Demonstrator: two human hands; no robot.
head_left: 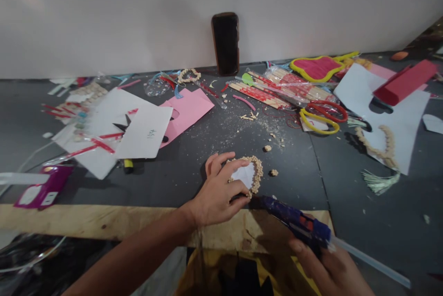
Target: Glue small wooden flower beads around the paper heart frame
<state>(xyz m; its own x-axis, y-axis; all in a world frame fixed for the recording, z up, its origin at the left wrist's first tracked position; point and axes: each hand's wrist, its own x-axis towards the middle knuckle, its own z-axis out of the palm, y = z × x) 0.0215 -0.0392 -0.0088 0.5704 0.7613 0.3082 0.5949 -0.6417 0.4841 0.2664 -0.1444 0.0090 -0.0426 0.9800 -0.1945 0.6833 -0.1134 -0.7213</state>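
Note:
My left hand (pixel 223 187) grips a white paper piece (pixel 245 175) edged with small beige stick bits (pixel 258 174), its fingers curled over the left and near edges. In my right hand (pixel 327 266) is a dark blue hot glue gun (pixel 297 220), its nozzle pointing left, close to the near edge of the paper piece. A clear glue stick (pixel 375 263) sticks out of the gun's back end. Two small clusters of stick bits, one nearer (pixel 273 173) and one farther (pixel 267 148), lie just right of the paper piece.
A phone (pixel 225 44) leans upright against the white wall. Scissors with red and yellow handles (pixel 320 118) lie beside packs of wooden sticks (pixel 263 91). White paper (pixel 145 132) and pink paper (pixel 188 109) are at left. A beaded loop with a tassel (pixel 380 180) lies at right.

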